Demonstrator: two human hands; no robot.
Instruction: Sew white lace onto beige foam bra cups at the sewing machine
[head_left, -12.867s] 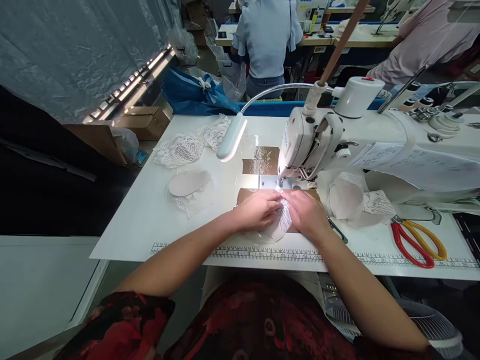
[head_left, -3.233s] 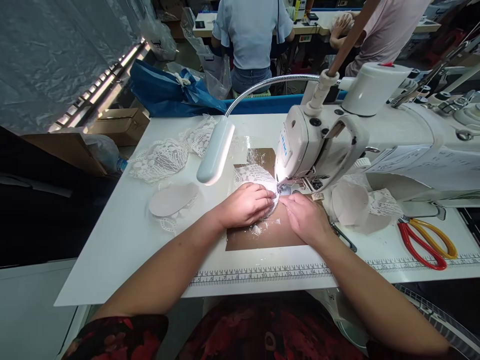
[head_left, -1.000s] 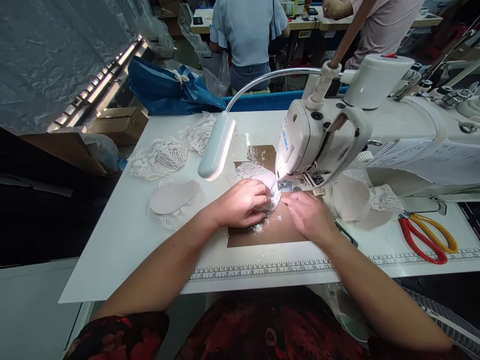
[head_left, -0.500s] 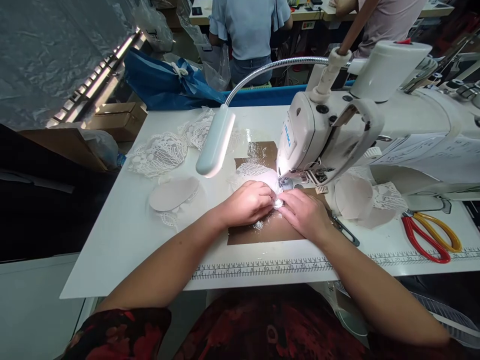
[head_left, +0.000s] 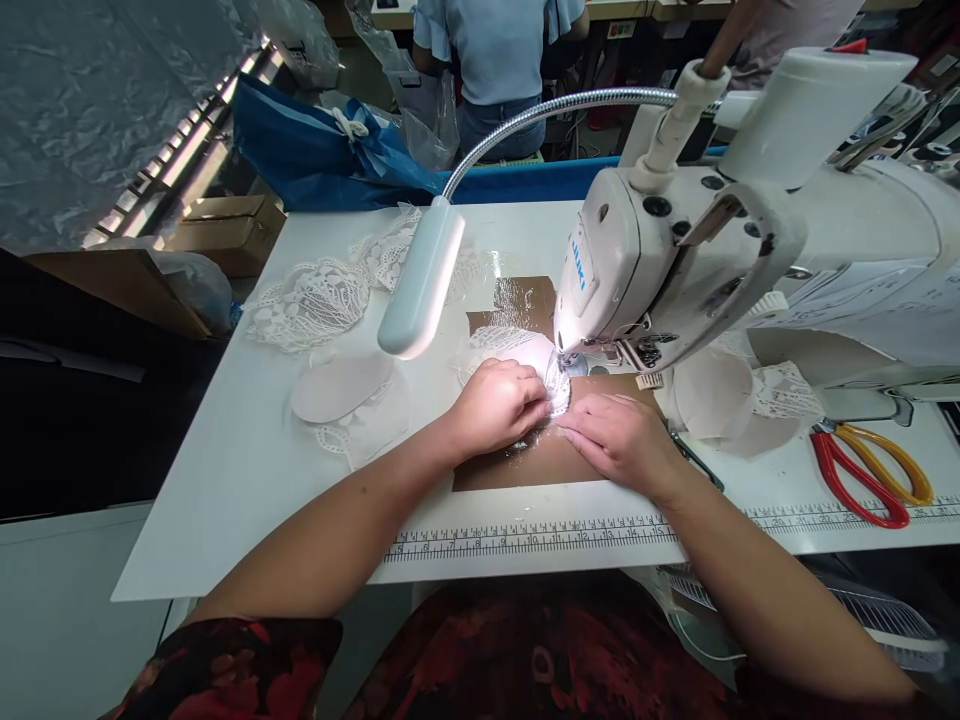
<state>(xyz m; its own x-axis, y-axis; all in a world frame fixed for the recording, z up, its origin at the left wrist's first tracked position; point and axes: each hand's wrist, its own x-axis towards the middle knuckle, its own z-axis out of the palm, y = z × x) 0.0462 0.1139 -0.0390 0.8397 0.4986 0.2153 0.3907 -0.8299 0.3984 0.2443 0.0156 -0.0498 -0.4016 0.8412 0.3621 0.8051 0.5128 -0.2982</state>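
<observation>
A white lace cup (head_left: 525, 352) with a smooth pale pad lies under the needle area of a white sewing machine (head_left: 600, 265). My left hand (head_left: 501, 405) is closed on its near edge, fingertips pressed together on the lace. From the other side, my right hand (head_left: 616, 437) has its fingers bunched, with the tips at the lace's lower right edge; the exact grip is partly hidden. Beneath both hands is a brown, shiny taped sheet (head_left: 540, 470) on the white tabletop (head_left: 247, 480).
White lace pieces (head_left: 307, 305) and a pale oval pad (head_left: 341, 388) lie left. More pads (head_left: 712, 395), plus red-and-yellow-handled scissors (head_left: 862, 470), lie right. A lamp (head_left: 424, 275) overhangs the table. A printed ruler (head_left: 525, 538) runs along the front edge. A person (head_left: 499, 60) sits beyond.
The lace edge between my hands, bunched up before, now lies flatter and shows more of its pattern. My right fingertips have shifted slightly down. The whole view has shifted a little.
</observation>
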